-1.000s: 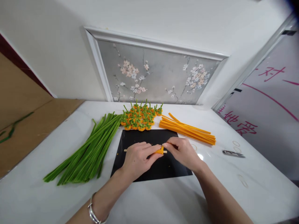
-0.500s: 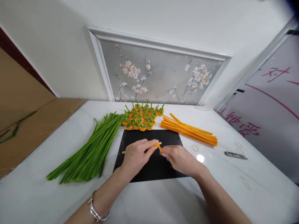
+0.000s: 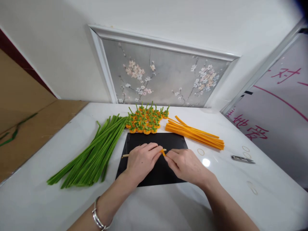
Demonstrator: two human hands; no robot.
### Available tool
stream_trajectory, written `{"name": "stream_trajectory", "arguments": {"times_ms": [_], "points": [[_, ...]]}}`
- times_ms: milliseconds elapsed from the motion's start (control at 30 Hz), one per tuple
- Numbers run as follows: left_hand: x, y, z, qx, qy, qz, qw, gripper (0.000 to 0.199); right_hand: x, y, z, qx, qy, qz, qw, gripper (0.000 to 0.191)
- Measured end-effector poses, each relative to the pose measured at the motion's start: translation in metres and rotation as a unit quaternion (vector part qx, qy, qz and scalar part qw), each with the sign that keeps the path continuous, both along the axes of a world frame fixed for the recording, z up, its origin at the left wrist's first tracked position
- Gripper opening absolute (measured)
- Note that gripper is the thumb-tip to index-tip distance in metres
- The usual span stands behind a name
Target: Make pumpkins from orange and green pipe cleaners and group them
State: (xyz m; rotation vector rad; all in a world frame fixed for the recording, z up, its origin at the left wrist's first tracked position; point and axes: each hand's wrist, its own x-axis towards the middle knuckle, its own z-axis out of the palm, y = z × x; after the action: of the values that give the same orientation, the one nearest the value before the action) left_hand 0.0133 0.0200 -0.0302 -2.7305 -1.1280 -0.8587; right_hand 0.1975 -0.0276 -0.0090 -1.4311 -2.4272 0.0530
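Observation:
Over the black mat (image 3: 156, 176), my left hand (image 3: 143, 162) is closed around a thin wooden stick (image 3: 125, 156), whose ends poke out on both sides of the hand. An orange pipe cleaner (image 3: 164, 153) wraps the stick near its right end, by my left fingertips. My right hand (image 3: 184, 163) pinches the free part of that pipe cleaner, just right of the stick. Most of the wrapped part is hidden by my left fingers.
Green pipe cleaners (image 3: 96, 157) lie at left. Small orange-and-green pipe-cleaner pumpkins (image 3: 145, 120) stand behind the mat, with loose orange pipe cleaners (image 3: 194, 133) to their right. Thread snips (image 3: 243, 159) and several rubber bands (image 3: 200, 152) lie at right.
My left hand has rolled over slightly, its fingers curling more over the stick, and more of the stick's left end shows. My right hand has shifted a little left with the pipe cleaner.

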Motion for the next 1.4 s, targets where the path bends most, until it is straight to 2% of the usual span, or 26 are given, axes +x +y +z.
{"name": "stream_trajectory", "arguments": {"times_ms": [133, 267, 400, 533, 633, 767, 867, 967, 1200, 1300, 1400], "points": [[0.0, 0.0, -0.001, 0.001, 0.004, -0.021, 1.0, 0.016, 0.003, 0.004, -0.001, 0.003, 0.053, -0.017, 0.998, 0.031], [0.001, 0.0, -0.001, -0.025, 0.001, -0.068, 0.997, 0.017, 0.009, 0.009, -0.002, -0.017, 0.137, -0.035, 0.99, 0.029], [0.002, 0.0, -0.001, -0.045, -0.027, -0.116, 0.992, 0.017, 0.015, 0.016, -0.005, -0.063, 0.251, -0.044, 0.965, 0.023], [0.003, -0.001, 0.0, -0.075, -0.088, -0.142, 0.983, 0.014, 0.019, 0.023, -0.009, -0.14, 0.328, -0.043, 0.933, 0.029], [0.005, -0.003, 0.0, -0.118, -0.14, -0.148, 0.972, 0.015, 0.016, 0.025, -0.013, -0.181, 0.359, -0.031, 0.915, 0.041], [0.007, -0.005, 0.001, -0.177, -0.187, -0.117, 0.959, 0.014, 0.01, 0.025, -0.019, -0.208, 0.387, -0.038, 0.897, 0.045], [0.008, -0.004, -0.001, -0.205, -0.229, -0.09, 0.947, 0.015, 0.007, 0.024, -0.023, -0.2, 0.381, -0.061, 0.901, 0.044], [0.009, -0.004, -0.003, -0.217, -0.258, -0.071, 0.939, 0.025, 0.006, 0.022, -0.024, -0.196, 0.365, -0.066, 0.908, 0.043], [0.004, 0.0, 0.0, -0.22, -0.254, -0.049, 0.941, 0.025, 0.002, 0.013, -0.012, -0.171, 0.322, -0.018, 0.931, 0.028], [0.002, 0.001, 0.001, -0.214, -0.241, -0.038, 0.946, 0.024, -0.001, 0.009, -0.009, -0.129, 0.278, -0.005, 0.952, 0.025], [0.002, 0.001, 0.001, -0.193, -0.212, -0.03, 0.957, 0.025, -0.001, 0.008, -0.009, -0.054, 0.213, -0.01, 0.976, 0.023]]}}
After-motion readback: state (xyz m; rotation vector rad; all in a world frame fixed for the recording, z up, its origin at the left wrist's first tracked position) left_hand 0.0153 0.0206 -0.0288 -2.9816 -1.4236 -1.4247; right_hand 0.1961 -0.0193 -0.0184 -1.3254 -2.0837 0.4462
